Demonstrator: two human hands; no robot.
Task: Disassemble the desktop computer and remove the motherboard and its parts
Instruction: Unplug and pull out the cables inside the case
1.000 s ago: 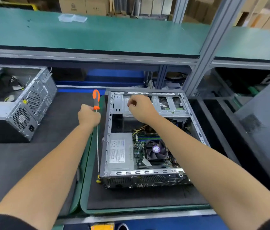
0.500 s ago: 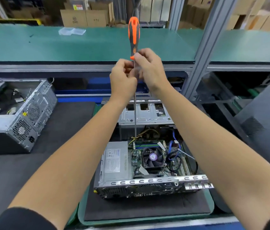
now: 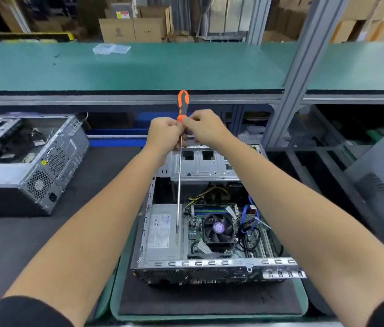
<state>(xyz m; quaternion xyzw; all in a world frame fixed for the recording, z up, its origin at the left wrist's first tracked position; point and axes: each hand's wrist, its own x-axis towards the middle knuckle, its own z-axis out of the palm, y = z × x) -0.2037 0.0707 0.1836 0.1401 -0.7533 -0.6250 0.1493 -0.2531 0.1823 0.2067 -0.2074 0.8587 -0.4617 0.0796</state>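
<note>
Sitting left of the open computer (image 3: 210, 232), a second case (image 3: 28, 166) is cut off by the frame edge. Above the computer, left hand (image 3: 164, 135) and right hand (image 3: 206, 131) grip the screwdriver (image 3: 182, 109); its tip over the power supply (image 3: 162, 232) is hard to make out.

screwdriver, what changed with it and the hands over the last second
The right hand left the computer case and joined the left hand on the screwdriver, which moved from beside the case to above it. The case stays on its mat.
</note>
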